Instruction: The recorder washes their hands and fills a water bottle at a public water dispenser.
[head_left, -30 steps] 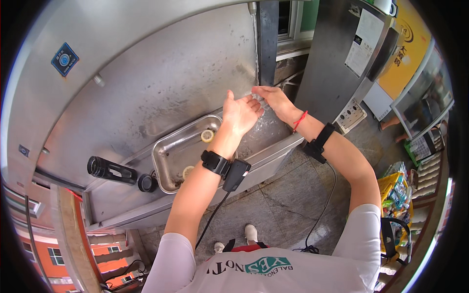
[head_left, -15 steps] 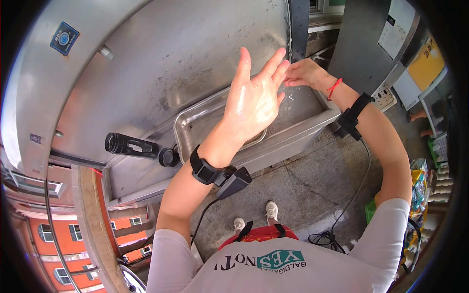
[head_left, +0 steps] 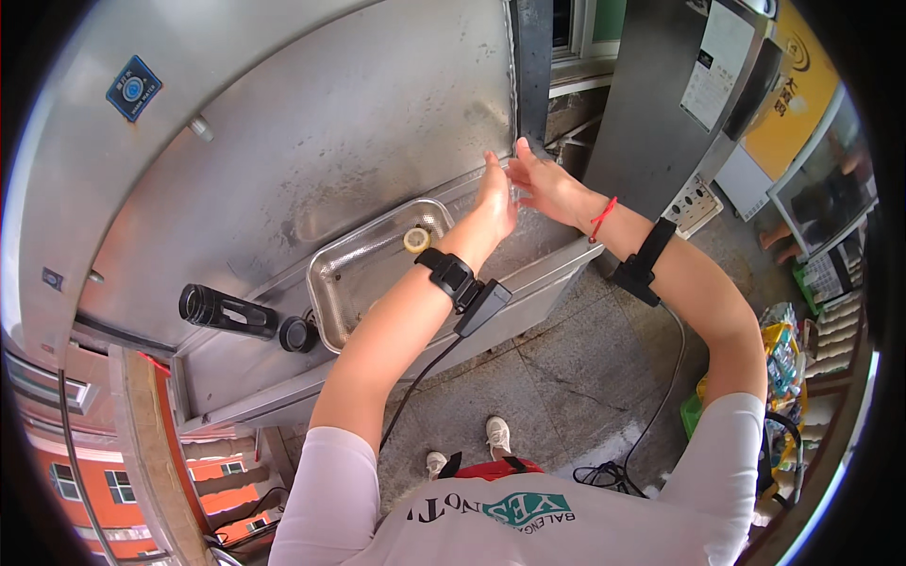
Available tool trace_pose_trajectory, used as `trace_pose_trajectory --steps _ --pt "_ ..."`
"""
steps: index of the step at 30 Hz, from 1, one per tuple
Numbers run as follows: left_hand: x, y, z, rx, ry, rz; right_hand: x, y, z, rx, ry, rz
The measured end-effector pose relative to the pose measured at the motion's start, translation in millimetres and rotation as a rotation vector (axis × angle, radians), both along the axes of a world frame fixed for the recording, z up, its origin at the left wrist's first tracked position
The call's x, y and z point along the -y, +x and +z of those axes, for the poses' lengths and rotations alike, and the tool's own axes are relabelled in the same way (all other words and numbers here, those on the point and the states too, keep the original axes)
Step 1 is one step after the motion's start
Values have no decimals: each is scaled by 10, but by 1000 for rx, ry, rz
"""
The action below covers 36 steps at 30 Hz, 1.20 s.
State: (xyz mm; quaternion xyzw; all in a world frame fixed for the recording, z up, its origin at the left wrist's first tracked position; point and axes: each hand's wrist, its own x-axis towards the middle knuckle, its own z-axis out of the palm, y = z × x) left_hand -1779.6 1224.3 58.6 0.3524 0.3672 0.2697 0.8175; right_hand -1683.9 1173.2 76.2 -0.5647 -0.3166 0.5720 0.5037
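Observation:
My left hand (head_left: 496, 201) and my right hand (head_left: 553, 191) are held close together over the right end of a long steel trough (head_left: 557, 262). Nothing shows in either one. The left hand's fingers point up and away from me, seen edge-on. Facing it, the right hand has its fingers stretched and slightly bent, the thumb raised. Under my left forearm, a shallow perforated metal tray (head_left: 327, 283) sits in the trough, partly covered by the arm. Inside it lies a lemon slice (head_left: 416, 240) with small dark bits nearby.
A black bottle (head_left: 226, 311) lies in the trough left of the tray, its round black lid (head_left: 298, 334) beside it. Behind rises a steel panel with small spouts (head_left: 202, 128). A grey cabinet (head_left: 651, 104) stands at right. A cable (head_left: 681, 377) runs down from my right wrist.
My left hand has moved from a raised, spread pose down beside the right hand, turning edge-on. The view has shifted, and the lemon slice now shows in the tray.

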Motion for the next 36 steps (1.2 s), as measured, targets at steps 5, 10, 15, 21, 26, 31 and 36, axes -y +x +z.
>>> trace_pose_trajectory --steps 5,10,15,21,26,31,36 --pt "-1 354 -14 123 19 14 -31 -260 -159 -94 114 -259" --pt "336 319 122 -47 734 -228 -87 107 -44 -270 169 -540" --pt "115 -348 328 -5 719 -408 -447 168 8 -307 -9 -227" --pt "199 -831 322 -244 633 -465 -650 515 -65 7 -73 -8" --pt "198 -1103 257 -312 729 -498 -579 318 188 318 -200 189" --pt "287 -1209 179 -324 787 -544 -620 540 234 242 -225 357" --pt "360 -1273 116 -310 782 -523 -380 498 490 399 -255 391"
